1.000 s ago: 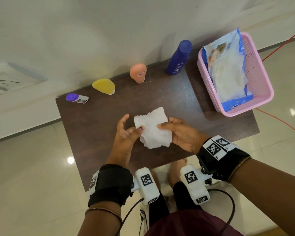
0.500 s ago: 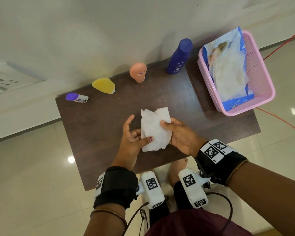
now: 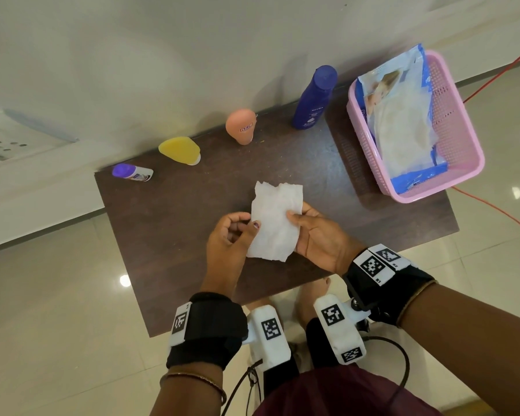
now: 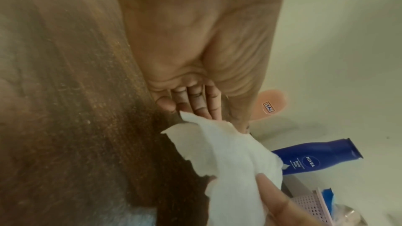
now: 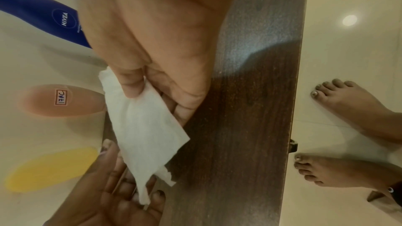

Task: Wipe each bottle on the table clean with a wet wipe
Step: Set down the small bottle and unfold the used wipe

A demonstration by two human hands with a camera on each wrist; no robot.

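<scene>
Over the dark table (image 3: 174, 235), with four bottles untouched from nine to one o'clock, your right hand (image 3: 318, 238) and left hand (image 3: 228, 235), its fingers now curled in, each pinch the wet wipe (image 3: 275, 220), turned upright since a second ago: wiping not yet begun.

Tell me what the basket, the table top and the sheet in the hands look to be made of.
Pink basket: moulded plastic, judging by the fine perforated grid and smooth rim. Table: dark wood-grain surface, likely laminate or veneer; matte with streaky grain. Wet wipe: thin white nonwoven fabric, soft and creased with ragged edges; wetness cannot be seen.
</scene>
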